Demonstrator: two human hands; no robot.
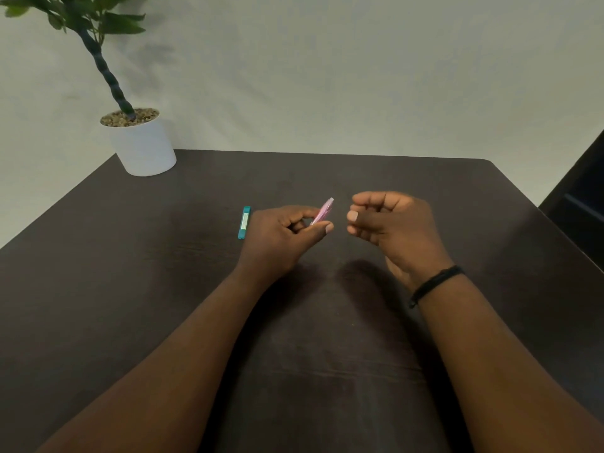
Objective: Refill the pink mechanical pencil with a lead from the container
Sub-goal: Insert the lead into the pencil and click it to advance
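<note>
My left hand (281, 237) grips the pink mechanical pencil (323, 212) between thumb and fingers, its upper end sticking up and to the right, its lower part hidden in the hand. My right hand (389, 223) hovers just right of the pencil's end, fingers curled and pinched together; whether it holds something small I cannot tell. The teal lead container (244, 223) lies flat on the dark table (163, 289), just left of my left hand and apart from it.
A white pot (143, 148) with a green plant stands at the table's far left corner. A dark piece of furniture (581, 204) sits beyond the table's right edge. A pale wall lies behind.
</note>
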